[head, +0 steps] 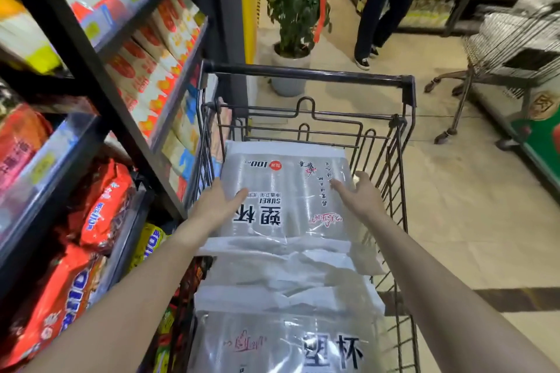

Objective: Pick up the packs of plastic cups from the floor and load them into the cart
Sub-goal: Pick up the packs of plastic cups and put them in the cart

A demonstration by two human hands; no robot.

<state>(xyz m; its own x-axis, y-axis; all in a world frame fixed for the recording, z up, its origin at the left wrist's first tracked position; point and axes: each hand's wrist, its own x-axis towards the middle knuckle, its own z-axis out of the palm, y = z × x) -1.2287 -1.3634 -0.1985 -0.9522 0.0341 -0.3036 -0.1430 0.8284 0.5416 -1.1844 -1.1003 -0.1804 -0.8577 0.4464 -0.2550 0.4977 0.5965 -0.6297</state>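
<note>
A clear pack of plastic cups (288,191) with black lettering lies on top inside the black wire cart (306,76). Beneath it, nearer to me, lies another pack (288,339) of the same kind. My left hand (216,206) lies flat on the top pack's left side, fingers straight. Over the pack's right side is my right hand (357,194), fingers spread and relaxed, touching or just above the plastic. Neither hand grips anything.
Shelves (100,94) of packaged goods stand close on the left of the cart. A potted plant (294,9) is beyond the cart's handle. A person's legs (378,9) are further back. Another wire cart (515,45) sits at the right.
</note>
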